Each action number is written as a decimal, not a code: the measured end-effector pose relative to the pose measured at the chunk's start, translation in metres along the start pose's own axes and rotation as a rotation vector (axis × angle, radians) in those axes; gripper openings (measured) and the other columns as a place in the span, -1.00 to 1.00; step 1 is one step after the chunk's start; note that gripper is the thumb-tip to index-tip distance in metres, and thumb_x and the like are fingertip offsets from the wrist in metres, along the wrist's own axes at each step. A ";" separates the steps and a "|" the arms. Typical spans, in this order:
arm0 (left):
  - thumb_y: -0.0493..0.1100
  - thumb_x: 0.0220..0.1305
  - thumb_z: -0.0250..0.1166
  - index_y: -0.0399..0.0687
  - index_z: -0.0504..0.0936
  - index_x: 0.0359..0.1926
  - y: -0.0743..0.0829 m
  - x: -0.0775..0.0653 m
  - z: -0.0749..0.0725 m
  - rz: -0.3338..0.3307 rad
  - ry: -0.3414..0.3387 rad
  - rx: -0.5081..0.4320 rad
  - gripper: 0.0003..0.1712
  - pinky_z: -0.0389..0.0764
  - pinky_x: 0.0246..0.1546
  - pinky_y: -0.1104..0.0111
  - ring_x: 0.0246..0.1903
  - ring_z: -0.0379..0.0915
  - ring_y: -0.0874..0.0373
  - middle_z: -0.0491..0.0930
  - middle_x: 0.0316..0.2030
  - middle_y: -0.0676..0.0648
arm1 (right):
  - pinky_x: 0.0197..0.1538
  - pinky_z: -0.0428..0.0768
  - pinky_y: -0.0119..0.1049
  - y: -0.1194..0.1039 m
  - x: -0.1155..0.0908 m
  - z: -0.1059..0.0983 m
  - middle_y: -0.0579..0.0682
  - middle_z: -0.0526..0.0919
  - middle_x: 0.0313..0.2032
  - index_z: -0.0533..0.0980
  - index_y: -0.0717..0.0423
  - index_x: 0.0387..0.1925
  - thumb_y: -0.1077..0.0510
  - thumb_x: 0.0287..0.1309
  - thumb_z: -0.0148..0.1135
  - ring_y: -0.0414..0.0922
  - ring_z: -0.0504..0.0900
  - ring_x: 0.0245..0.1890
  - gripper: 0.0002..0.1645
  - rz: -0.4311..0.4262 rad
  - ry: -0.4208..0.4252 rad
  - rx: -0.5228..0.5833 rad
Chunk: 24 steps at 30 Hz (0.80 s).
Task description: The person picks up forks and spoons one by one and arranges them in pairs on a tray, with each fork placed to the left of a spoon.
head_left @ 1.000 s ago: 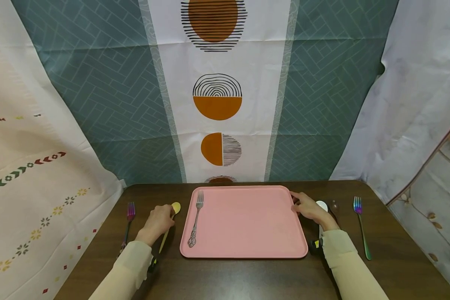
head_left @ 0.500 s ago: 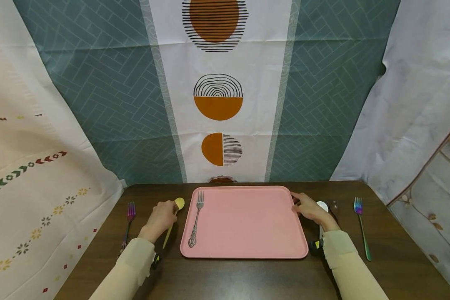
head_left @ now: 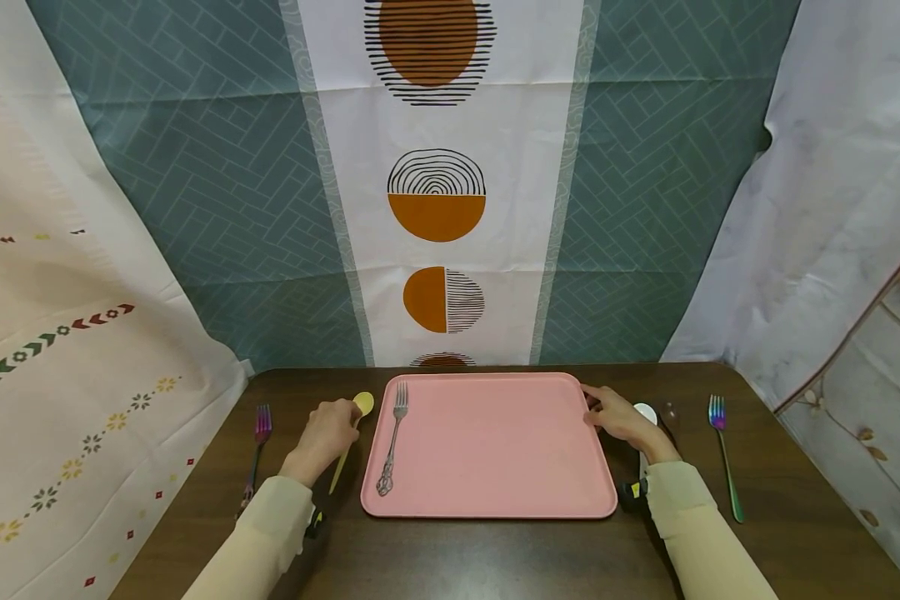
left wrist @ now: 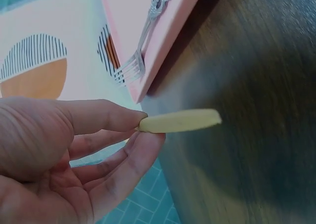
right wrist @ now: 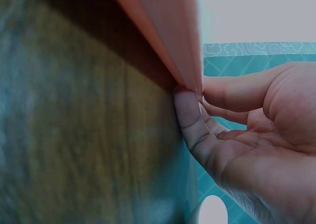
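In the head view my left hand (head_left: 328,433) holds a yellow spoon (head_left: 363,403) just left of the pink tray (head_left: 495,442). The left wrist view shows thumb and fingers pinching the spoon's handle (left wrist: 185,120), whose end points out over the table. My right hand (head_left: 618,417) is at the tray's right edge, near its far corner. Seen from the right wrist, the thumb and a fingertip (right wrist: 187,105) pinch the tray's rim (right wrist: 173,41) between them. A silver fork (head_left: 393,437) with an ornate handle lies along the left side of the tray.
A rainbow-coloured fork (head_left: 262,425) lies at the table's left. On the right are a white spoon (head_left: 645,412) partly behind my right wrist, a dark brown spoon (head_left: 669,417), and another rainbow-coloured fork (head_left: 722,450). Patterned cloth (head_left: 442,208) hangs behind the dark wooden table (head_left: 465,558).
My left hand has shifted a little to the right and away from me, bringing the yellow spoon closer to the tray. The right hand and the tray stay in place.
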State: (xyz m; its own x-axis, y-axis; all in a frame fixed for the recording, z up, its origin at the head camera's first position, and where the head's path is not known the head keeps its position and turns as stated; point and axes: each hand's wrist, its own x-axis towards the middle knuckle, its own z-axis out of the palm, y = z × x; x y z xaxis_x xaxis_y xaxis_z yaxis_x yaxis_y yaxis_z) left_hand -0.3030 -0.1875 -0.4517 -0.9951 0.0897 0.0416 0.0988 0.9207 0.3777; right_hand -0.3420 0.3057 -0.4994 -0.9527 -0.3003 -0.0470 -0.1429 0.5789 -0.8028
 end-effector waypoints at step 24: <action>-0.37 0.25 0.37 -0.35 0.72 0.07 0.023 0.006 0.003 -0.073 -0.052 -0.071 -0.65 0.55 -0.51 0.33 -0.44 0.51 0.02 0.68 -0.17 -0.25 | -0.22 0.63 -0.21 -0.006 -0.002 0.000 0.30 0.42 -0.10 0.10 0.57 0.49 0.46 0.21 0.10 0.03 0.50 -0.23 -0.16 0.000 -0.002 -0.006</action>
State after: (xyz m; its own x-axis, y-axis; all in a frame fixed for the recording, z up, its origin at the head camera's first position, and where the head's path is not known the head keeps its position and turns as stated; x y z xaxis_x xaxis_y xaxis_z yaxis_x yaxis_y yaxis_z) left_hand -0.3070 -0.1647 -0.4460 -0.9984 0.0450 -0.0355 0.0247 0.8965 0.4423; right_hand -0.3390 0.3027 -0.4942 -0.9522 -0.3018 -0.0477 -0.1448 0.5831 -0.7994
